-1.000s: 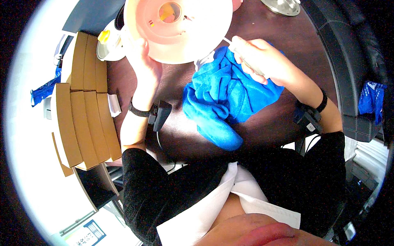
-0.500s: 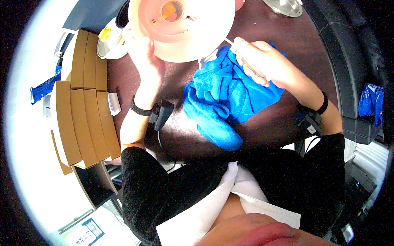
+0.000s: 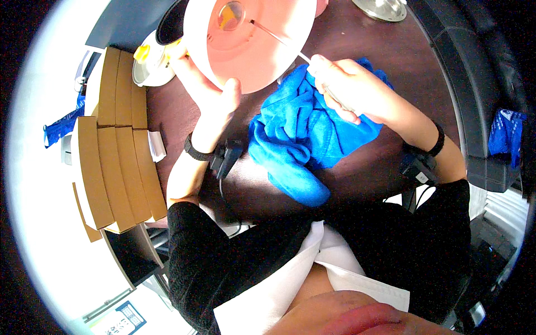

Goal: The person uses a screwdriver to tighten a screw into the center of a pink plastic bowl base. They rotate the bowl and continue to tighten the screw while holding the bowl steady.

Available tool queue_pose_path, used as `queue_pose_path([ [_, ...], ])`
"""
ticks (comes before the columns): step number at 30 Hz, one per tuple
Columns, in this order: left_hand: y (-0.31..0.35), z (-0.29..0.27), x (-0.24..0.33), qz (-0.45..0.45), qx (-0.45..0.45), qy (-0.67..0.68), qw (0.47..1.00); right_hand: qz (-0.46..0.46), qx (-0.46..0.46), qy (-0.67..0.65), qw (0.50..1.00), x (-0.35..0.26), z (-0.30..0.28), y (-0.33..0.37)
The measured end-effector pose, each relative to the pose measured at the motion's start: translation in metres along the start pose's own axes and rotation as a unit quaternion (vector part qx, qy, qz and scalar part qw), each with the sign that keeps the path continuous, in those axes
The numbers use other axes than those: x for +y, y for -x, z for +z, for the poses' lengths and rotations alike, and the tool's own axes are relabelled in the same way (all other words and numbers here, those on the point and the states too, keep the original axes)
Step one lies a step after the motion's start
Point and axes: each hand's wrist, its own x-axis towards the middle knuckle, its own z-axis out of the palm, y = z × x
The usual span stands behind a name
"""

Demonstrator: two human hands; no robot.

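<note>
My left hand [image 3: 209, 92] grips the lower left rim of a round pink plastic shell [image 3: 245, 61], tilted so its hollow inside faces me. A round window [image 3: 230, 15] in the shell shows yellow and orange. In my closed right hand [image 3: 352, 89] is a screwdriver [image 3: 279, 40]; its thin shaft crosses the rim and its tip meets a small dark hole inside the shell. Most of the handle is hidden by my fingers. Under my right hand lies a crumpled blue towel [image 3: 307, 128] on the dark table [image 3: 368, 173].
Stacked brown cardboard boxes [image 3: 109, 173] stand along the left edge. Behind my left hand is a white lid-like piece [image 3: 156, 70] with a yellow knob, beside a black round vessel [image 3: 171, 25]. A shiny metal dish [image 3: 385, 8] sits far right, near a black padded seat [image 3: 446, 67].
The shell has turned and tilted, showing more of its inside. My left hand has shifted to its lower left rim. The screwdriver now reaches inside the shell to the hole.
</note>
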Motion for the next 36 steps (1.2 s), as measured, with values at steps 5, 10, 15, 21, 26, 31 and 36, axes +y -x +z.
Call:
queue_pose_path([
  [5, 0.000, -0.001, 0.006, -0.012, 0.021, 0.048, 0.999, -0.154, 0.096, 0.272, 0.945, 0.001, -0.004, -0.002],
  [10, -0.004, -0.004, 0.014, 0.042, -0.030, -0.084, 0.995, -0.272, 0.266, 0.582, 0.719, 0.010, -0.003, 0.000],
  [15, -0.012, -0.009, 0.017, 0.050, -0.078, -0.118, 0.989, -0.306, 0.276, 0.630, 0.658, 0.002, -0.013, 0.001],
  [21, -0.020, -0.003, 0.021, -0.102, -0.035, 0.013, 0.994, -0.245, 0.214, 0.462, 0.825, 0.008, -0.025, -0.012],
  [26, -0.020, -0.008, -0.001, -0.173, 0.017, 0.190, 0.966, -0.014, 0.068, 0.079, 0.994, 0.004, -0.022, -0.014],
  [31, -0.017, -0.011, -0.014, -0.199, 0.031, 0.190, 0.961, 0.058, -0.006, 0.015, 0.998, 0.004, -0.012, -0.013],
  [36, -0.018, -0.002, -0.009, -0.194, 0.023, 0.207, 0.959, 0.073, -0.024, 0.001, 0.997, 0.014, -0.016, -0.017],
])
